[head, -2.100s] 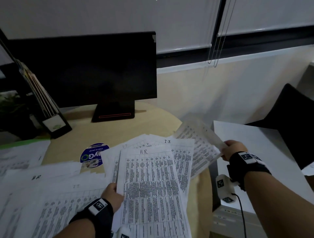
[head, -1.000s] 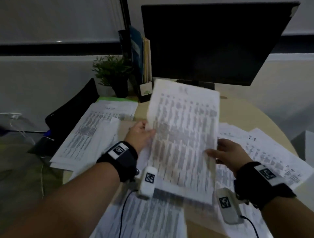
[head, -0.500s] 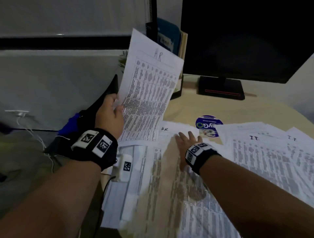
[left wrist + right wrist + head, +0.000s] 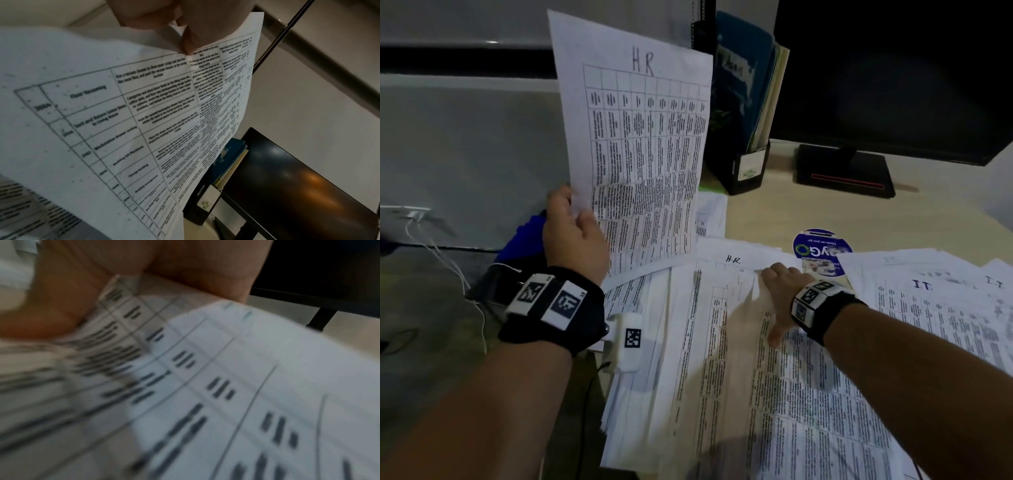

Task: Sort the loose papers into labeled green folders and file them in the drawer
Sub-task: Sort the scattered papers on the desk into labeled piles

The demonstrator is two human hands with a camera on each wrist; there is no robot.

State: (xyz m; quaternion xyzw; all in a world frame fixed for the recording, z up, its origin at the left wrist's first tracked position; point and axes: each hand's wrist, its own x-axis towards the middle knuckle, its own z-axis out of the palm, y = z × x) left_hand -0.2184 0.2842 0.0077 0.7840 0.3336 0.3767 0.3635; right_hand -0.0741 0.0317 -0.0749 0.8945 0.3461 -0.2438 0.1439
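Head view: left hand [image 4: 575, 236] pinches upright HR sheet [image 4: 640, 150].

An H.R. sheet [image 4: 640, 150] is held upright at left by the left hand [image 4: 575, 236], in front of a file holder [image 4: 748, 113]. The monitor [image 4: 893, 75] is set right of the holder, at the desk [image 4: 763, 212] rear. An H.R. stack [image 4: 722, 359] is spread at front centre under the right hand [image 4: 780, 294]. I.T. papers [image 4: 935, 308] are laid to the right, a sticker [image 4: 820, 251] between them and the monitor base.
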